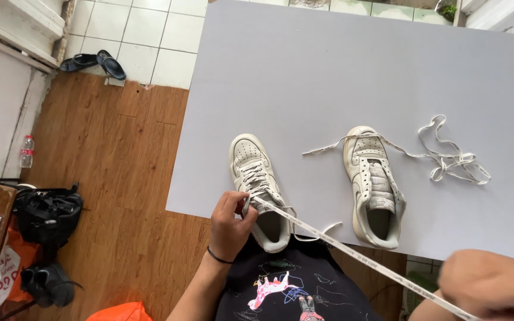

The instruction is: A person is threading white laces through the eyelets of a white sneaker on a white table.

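Left shoe (258,189), near table (328,71) edge: left hand (231,221) pinches its lace (352,254) at the top eyelets. Lace runs taut, diagonally down-right from the shoe, into clenched right hand (488,284). Left hand nearer the shoe. Right shoe (373,187) lies right of it, its own lace loose.

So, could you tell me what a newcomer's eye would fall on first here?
Probably the white lace pulled taut from the left shoe near the table's front edge down to the right hand at the lower right. The left hand pinches it at that shoe. Next, the right shoe, its lace trailing loose across the table.
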